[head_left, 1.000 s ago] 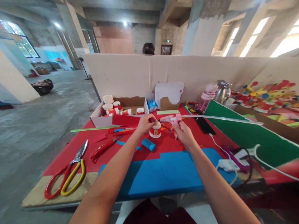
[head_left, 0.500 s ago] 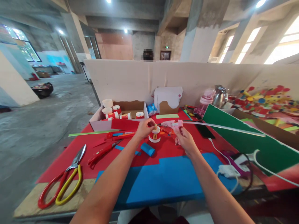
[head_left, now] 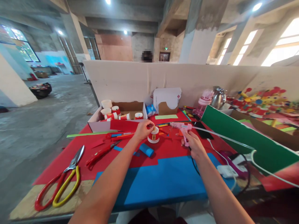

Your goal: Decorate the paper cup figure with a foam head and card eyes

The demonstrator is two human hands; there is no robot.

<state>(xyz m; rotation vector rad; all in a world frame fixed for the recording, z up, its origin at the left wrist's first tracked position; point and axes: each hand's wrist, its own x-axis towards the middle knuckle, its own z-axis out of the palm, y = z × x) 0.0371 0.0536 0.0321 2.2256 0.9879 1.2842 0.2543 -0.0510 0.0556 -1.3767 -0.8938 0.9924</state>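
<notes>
My left hand pinches the top of a small red-and-white paper cup that stands upside down on the red sheet. My right hand is closed around the handle of a pink glue gun, held a short way right of the cup, nozzle pointing left. A long clear glue stick runs out of the gun's back to the right. A small blue roll lies just in front of the cup.
A cardboard box of similar cups sits at the back left. Large red-and-yellow scissors lie at the front left, smaller red scissors nearer the middle. A blue sheet covers the front. Right: green board, power strip, phone.
My right hand has drawn the glue gun away from the cup to the right and lowered it. My left hand stays on the cup.
</notes>
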